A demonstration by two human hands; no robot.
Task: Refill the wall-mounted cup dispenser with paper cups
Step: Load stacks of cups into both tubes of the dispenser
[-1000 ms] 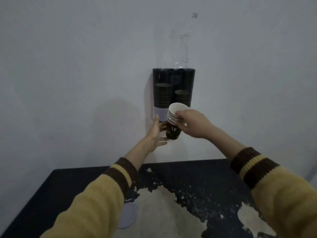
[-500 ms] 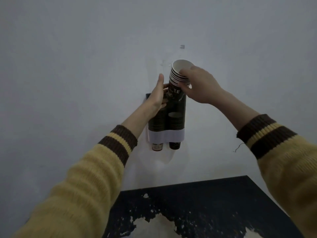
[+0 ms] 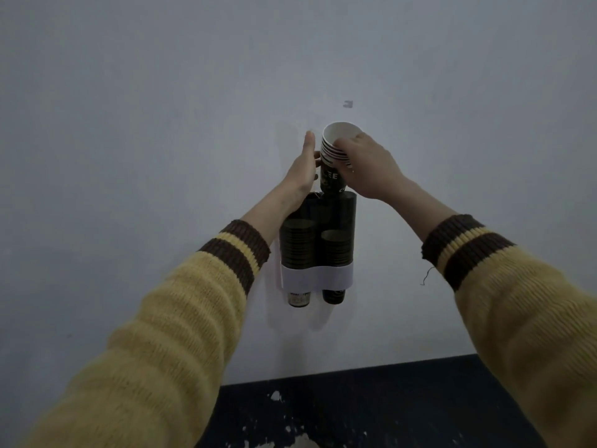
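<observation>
Holding nested stack of paper cups (image 3: 334,160) directly above dispenser (image 3: 318,244), base just entering right tube mouth, stack tilted. Right hand (image 3: 366,168) clenched around stack near rims; left hand (image 3: 303,169) flat, fingers extended against stack's side, gripping nothing. Cups likely light, thin-walled, easily crushed; best held low on rolled rims, gentle squeeze. Dispenser on wall (image 3: 161,124): two dark see-through tubes, each partly filled with cups, left column higher than right; one cup base poking below each tube. Dark worn table (image 3: 403,405) below dispenser.
</observation>
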